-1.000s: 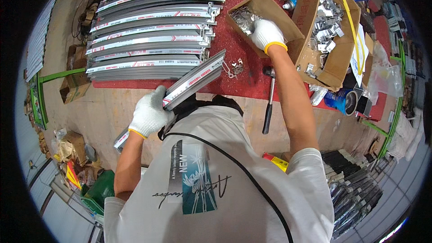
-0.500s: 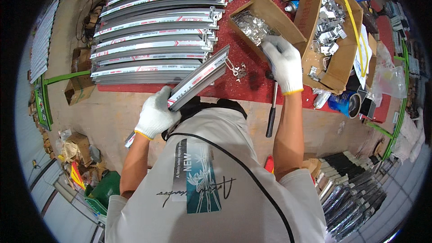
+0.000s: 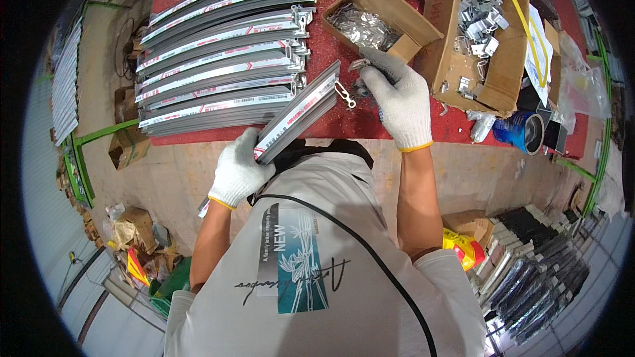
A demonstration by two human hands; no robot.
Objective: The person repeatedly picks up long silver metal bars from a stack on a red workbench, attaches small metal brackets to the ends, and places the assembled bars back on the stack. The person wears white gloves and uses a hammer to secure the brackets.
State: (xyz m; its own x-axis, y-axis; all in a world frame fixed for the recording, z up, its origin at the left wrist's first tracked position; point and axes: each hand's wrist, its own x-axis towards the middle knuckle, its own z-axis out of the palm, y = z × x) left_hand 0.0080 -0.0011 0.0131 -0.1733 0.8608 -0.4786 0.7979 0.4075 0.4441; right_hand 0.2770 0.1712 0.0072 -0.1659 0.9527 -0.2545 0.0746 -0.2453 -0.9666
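Note:
My left hand point(image 3: 241, 169), in a white glove with a yellow cuff, is closed around a long grey metal rail point(image 3: 301, 114) with a white and red label strip. The rail slants up to the right across the table edge. At its upper end is a small silver clip with a looped shape point(image 3: 344, 95). My right hand point(image 3: 401, 100), gloved too, pinches a small shiny metal piece point(image 3: 358, 63) between thumb and fingers, just right of the rail's end. Behind that hand, an open cardboard box point(image 3: 360, 26) holds many small silver metal parts.
Labelled grey rails point(image 3: 225, 66) lie in rows on the red tabletop point(image 3: 324, 26) to the left. A larger cardboard box point(image 3: 503, 92) of metal brackets stands at the right. Beyond it are a blue can point(image 3: 512, 131) and clear plastic point(image 3: 582, 92).
My right hand has drawn back from the small-parts box toward the rail's end, with a small metal piece now in its fingers. The black-handled tool below it no longer shows. My left hand keeps the rail.

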